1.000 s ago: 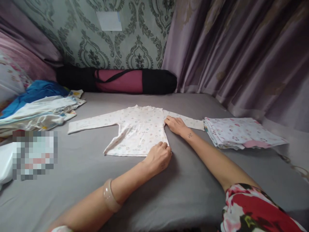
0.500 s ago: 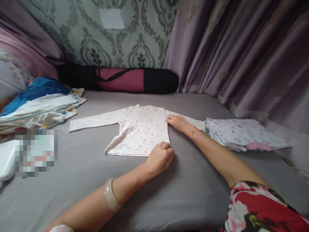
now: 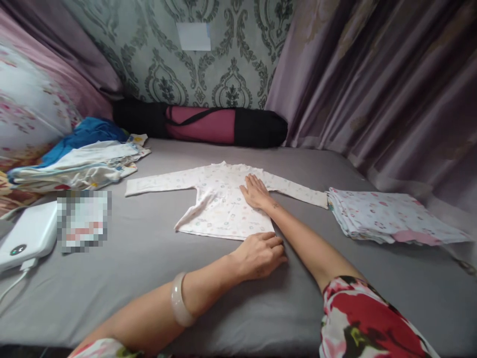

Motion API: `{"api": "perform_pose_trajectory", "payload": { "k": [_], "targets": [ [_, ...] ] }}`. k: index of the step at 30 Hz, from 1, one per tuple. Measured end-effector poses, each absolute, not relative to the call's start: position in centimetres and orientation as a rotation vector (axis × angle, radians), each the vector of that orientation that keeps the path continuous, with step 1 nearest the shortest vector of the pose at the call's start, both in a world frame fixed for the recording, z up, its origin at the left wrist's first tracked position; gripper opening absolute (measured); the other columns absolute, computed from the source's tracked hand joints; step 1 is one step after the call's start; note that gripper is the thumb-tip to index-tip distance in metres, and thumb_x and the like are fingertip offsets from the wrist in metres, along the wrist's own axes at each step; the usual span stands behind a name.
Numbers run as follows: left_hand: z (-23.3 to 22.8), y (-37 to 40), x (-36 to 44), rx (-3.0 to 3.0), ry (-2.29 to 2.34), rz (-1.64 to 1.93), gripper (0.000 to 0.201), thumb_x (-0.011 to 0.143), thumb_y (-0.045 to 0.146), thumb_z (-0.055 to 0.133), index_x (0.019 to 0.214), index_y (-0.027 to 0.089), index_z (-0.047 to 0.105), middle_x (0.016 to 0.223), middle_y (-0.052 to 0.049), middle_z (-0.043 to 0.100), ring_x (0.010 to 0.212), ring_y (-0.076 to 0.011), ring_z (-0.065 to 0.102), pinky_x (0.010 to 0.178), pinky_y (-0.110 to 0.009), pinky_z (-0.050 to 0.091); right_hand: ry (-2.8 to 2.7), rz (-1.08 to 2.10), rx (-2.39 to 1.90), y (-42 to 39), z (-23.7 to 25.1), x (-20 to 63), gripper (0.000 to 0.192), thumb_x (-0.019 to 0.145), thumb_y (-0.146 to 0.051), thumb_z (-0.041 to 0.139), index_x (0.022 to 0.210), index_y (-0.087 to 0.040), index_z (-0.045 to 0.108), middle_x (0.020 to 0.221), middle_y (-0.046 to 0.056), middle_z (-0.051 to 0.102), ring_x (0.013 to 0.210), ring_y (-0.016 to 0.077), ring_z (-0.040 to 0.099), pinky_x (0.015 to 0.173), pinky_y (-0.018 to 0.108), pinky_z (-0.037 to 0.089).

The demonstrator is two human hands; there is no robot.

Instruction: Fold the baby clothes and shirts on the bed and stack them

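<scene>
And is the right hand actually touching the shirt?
Touching: the head view shows the right hand spread flat on the shirt, covering part of its front, no gap visible.

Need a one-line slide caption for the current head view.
Right hand spread on a printed long-sleeved shirt, left hand at its bottom corner, folded cloth stack by one cuff.

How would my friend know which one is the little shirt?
Find the long black and maroon bag by the wall, then the grey sheet in front. Partly under the right hand lies a pale shirt with tiny prints. Unlike the folded stack beside it, its sleeves stretch out to both sides.
</scene>
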State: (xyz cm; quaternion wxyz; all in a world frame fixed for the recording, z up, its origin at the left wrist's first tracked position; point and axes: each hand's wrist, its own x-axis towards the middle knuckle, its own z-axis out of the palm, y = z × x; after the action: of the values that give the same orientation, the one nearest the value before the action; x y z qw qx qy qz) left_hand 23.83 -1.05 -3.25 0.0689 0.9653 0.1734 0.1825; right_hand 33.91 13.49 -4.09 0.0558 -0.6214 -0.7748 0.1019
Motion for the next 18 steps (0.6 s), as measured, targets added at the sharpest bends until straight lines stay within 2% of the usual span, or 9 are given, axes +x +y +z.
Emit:
{"api": "perform_pose_trajectory", "payload": {
  "k": [5, 10, 15, 18],
  "targets": [
    [-3.6, -2.0, 24.0, 2.896, 0.297, 0.667, 0.031, 0.100, 0.038, 0.046, 0.086, 0.016, 0.062, 0.096, -0.010, 0.067, 0.092, -0.0182, 0.065, 0.087, -0.030, 0.050, -2.472, 0.342, -1.810, 10.6, -4.0, 34.8, 0.066, 0.101, -0.047, 0.017, 0.155, -0.009, 0.023, 0.163, 0.013, 0.013, 0.151, 0.0229, 0.007, 0.121, 0.040, 0.003],
    [-3.2, -2.3, 24.2, 2.781, 0.188, 0.789, 0.034, 0.100, 0.040, 0.044, 0.084, 0.017, 0.065, 0.088, -0.009, 0.068, 0.085, -0.0168, 0.065, 0.083, -0.028, 0.050, -2.600, 0.380, -1.641, 6.1, -3.6, 35.7, 0.064, 0.101, -0.046, 0.023, 0.155, -0.012, 0.025, 0.163, 0.012, 0.017, 0.151, 0.0230, 0.007, 0.122, 0.044, 0.005],
    [-1.7, 3.0, 21.2, 2.499, 0.635, 0.991, 0.033, 0.098, 0.041, 0.048, 0.086, 0.017, 0.067, 0.088, -0.009, 0.068, 0.083, -0.0166, 0.064, 0.079, -0.027, 0.050, -2.696, 0.444, -1.414, 2.0, -2.6, 36.2, 0.058, 0.100, -0.040, 0.035, 0.152, -0.016, 0.033, 0.161, 0.011, 0.024, 0.150, 0.0261, 0.012, 0.123, 0.045, 0.008],
    [-1.1, 8.0, 16.5, 2.281, 1.031, 1.006, 0.032, 0.096, 0.043, 0.051, 0.086, 0.017, 0.068, 0.084, -0.008, 0.068, 0.080, -0.0166, 0.063, 0.074, -0.026, 0.049, -2.735, 0.527, -1.354, -0.4, -1.1, 36.3, 0.056, 0.101, -0.041, 0.031, 0.153, -0.018, 0.032, 0.161, 0.010, 0.024, 0.150, 0.0248, 0.013, 0.122, 0.048, 0.009]
  ]
}}
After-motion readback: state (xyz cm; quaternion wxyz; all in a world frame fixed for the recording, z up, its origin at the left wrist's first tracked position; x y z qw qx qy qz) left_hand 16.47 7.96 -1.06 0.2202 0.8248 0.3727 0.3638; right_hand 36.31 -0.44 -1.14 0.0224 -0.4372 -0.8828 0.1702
